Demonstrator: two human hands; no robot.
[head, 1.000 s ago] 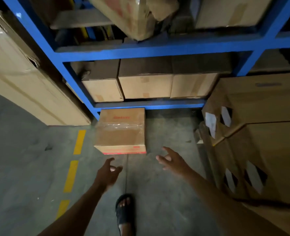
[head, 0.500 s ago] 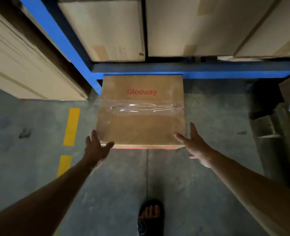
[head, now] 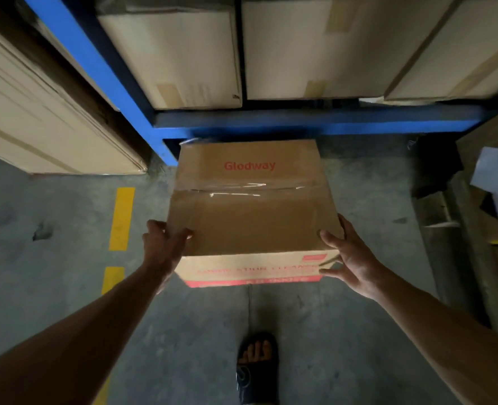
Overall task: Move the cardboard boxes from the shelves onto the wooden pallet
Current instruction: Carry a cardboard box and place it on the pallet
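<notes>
A dim warehouse aisle, concrete floor with yellow dashes, blue rack ahead. The taped box marked "Glodway" sits just in front of the rack's lowest beam, its near end apparently tipped up off the floor. The left hand grips the near left corner, thumb over the top; the right hand clasps the near right corner, fingers spread along the side. Both holds are at corners only, so the box could slip or swing down toward the sandalled foot just below. The far edge may catch the beam. No pallet is in view.
</notes>
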